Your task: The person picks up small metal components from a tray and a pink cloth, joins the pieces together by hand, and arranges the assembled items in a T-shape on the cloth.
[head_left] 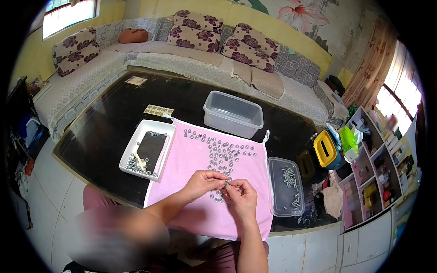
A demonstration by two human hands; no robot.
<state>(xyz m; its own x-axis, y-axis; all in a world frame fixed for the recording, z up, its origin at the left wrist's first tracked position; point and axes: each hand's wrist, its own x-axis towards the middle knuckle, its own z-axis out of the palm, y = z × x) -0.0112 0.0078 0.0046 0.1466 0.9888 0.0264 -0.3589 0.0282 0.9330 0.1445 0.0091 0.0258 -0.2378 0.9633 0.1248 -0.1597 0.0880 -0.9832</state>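
Note:
Over the pink cloth [195, 214], my left hand [201, 185] and my right hand [243, 199] meet fingertip to fingertip. Both are closed in a pinch around a small metallic piece [226, 182], too small to name and mostly covered by the fingers. Small round, shiny silver-grey knobs [220, 154] stand in rows on the cloth beyond and around my hands. At the cloth's left edge, a white tray [125, 164] holds more shiny round pieces [136, 164] and a dark flat sheet. On the right, a clear plastic lid [277, 204] holds many small screws [290, 176].
A clear plastic tub [232, 123] stands behind the cloth on the black table [104, 123]. A small patterned card [159, 110] lies at the far left. To the right are a yellow-and-blue box [325, 149] and a pink shelf unit [364, 177]. A sofa [182, 57] curves behind.

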